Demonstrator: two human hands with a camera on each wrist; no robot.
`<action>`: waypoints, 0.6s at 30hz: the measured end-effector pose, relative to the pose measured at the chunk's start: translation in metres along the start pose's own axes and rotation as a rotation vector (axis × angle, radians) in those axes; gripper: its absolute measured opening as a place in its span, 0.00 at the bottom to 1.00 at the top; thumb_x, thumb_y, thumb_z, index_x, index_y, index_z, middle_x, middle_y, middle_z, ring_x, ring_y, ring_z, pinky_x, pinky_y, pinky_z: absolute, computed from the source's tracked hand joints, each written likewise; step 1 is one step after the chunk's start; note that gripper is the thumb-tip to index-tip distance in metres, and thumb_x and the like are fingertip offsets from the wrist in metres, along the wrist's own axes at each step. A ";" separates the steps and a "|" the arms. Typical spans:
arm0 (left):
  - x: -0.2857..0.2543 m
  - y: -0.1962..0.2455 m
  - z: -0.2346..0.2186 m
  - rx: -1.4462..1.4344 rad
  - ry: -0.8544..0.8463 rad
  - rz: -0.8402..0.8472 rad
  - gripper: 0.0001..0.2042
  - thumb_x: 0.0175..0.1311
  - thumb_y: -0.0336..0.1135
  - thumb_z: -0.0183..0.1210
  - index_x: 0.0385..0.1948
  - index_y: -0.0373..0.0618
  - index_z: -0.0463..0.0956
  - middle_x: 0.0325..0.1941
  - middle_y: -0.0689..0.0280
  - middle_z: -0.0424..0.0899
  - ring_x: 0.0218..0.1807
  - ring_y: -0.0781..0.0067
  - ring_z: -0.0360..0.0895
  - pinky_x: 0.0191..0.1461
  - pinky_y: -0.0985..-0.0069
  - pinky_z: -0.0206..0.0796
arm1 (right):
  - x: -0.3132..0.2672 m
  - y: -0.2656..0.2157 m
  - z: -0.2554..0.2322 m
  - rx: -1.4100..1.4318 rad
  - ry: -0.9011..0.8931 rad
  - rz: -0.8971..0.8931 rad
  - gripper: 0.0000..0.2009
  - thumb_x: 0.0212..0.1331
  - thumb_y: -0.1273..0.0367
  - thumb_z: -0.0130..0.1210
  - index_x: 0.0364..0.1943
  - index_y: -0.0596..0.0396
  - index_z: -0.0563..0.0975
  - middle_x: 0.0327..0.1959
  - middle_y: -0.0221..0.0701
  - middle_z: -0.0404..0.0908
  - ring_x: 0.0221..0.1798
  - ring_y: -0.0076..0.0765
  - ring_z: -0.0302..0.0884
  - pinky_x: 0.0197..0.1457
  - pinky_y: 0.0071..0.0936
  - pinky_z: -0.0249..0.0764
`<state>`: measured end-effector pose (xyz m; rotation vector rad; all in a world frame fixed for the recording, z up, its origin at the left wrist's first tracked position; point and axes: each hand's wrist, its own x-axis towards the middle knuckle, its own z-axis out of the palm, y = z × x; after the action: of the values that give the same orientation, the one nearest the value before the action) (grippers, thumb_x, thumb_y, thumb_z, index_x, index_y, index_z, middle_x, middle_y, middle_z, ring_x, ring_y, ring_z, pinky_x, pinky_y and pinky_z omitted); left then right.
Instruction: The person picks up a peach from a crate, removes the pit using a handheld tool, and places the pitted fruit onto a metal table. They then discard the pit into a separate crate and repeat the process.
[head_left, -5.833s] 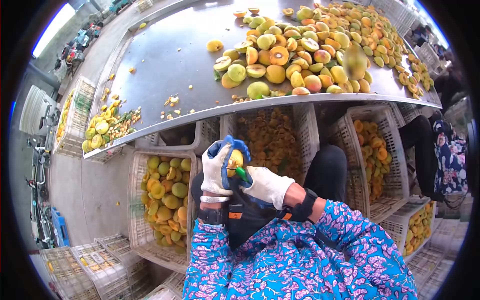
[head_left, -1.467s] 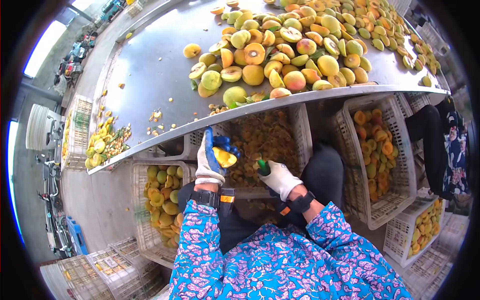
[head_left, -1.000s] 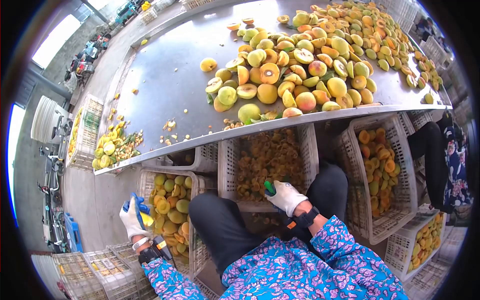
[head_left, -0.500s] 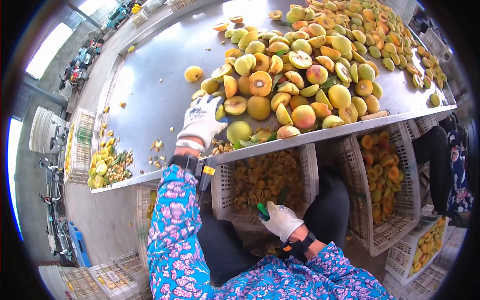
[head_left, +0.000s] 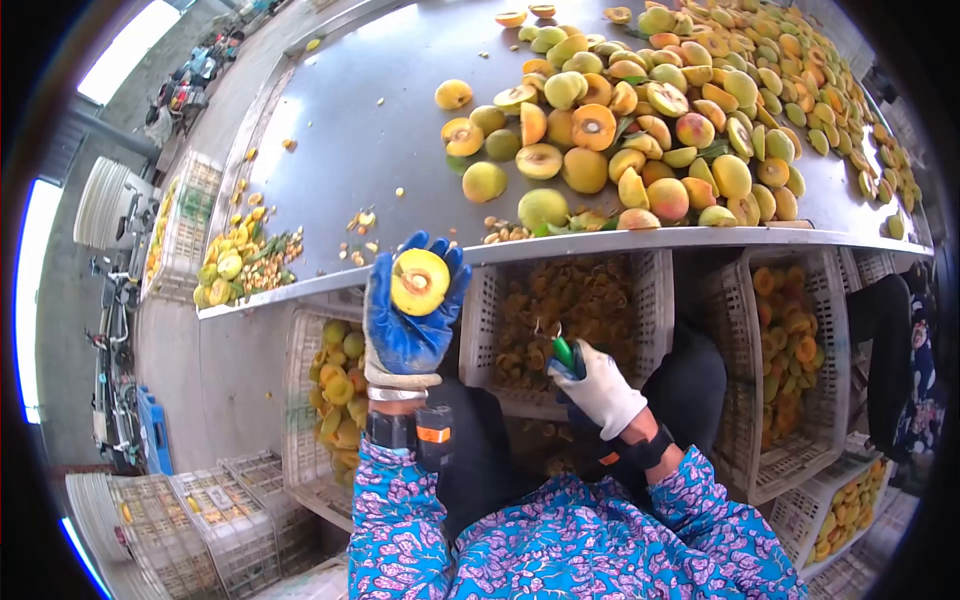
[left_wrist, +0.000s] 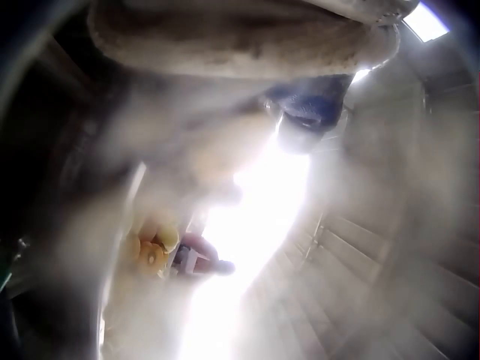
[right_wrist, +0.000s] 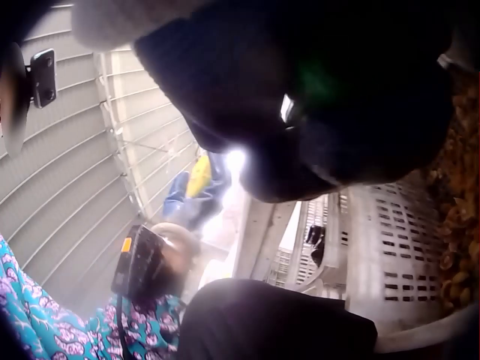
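My left hand (head_left: 412, 325), in a white glove with a blue coated palm, is palm up below the table's front edge. Its fingers and thumb hold a peach half (head_left: 420, 282), cut face up, with the stone in its centre. The right wrist view shows the yellow fruit (right_wrist: 199, 176) among blue fingers. My right hand (head_left: 600, 390), gloved alike, grips a green-handled pitting tool (head_left: 563, 350) whose thin curved metal prongs point up over a crate of peach scraps (head_left: 480, 350). Dark glove fabric hides most of the tool in the right wrist view. Glare and blur cover most of the left wrist view.
The metal table (head_left: 350, 140) bears a big pile of whole and halved peaches (head_left: 590, 170). Small scraps (head_left: 225, 270) lie at its left end. A peach-filled crate (head_left: 305, 420) stands left of my legs, another crate (head_left: 745, 420) right. Stacked crates (head_left: 220, 520) stand lower left.
The left hand went from over the left crate to the table's pile, then came back toward me, palm up, with a peach half. The right hand keeps the pitting tool near the scrap crate.
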<state>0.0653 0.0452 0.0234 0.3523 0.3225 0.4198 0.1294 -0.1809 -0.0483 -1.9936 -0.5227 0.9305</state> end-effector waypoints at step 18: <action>-0.067 -0.026 -0.026 0.328 0.070 0.012 0.26 0.69 0.56 0.44 0.45 0.37 0.74 0.38 0.57 0.82 0.41 0.65 0.80 0.49 0.70 0.74 | -0.040 -0.092 0.048 -0.274 0.069 -0.442 0.14 0.54 0.65 0.59 0.37 0.59 0.69 0.26 0.46 0.78 0.31 0.53 0.79 0.31 0.40 0.73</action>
<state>0.0064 -0.0005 0.0052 0.6615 0.4591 0.3919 0.0656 -0.1318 0.0278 -2.0189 -1.0462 0.5358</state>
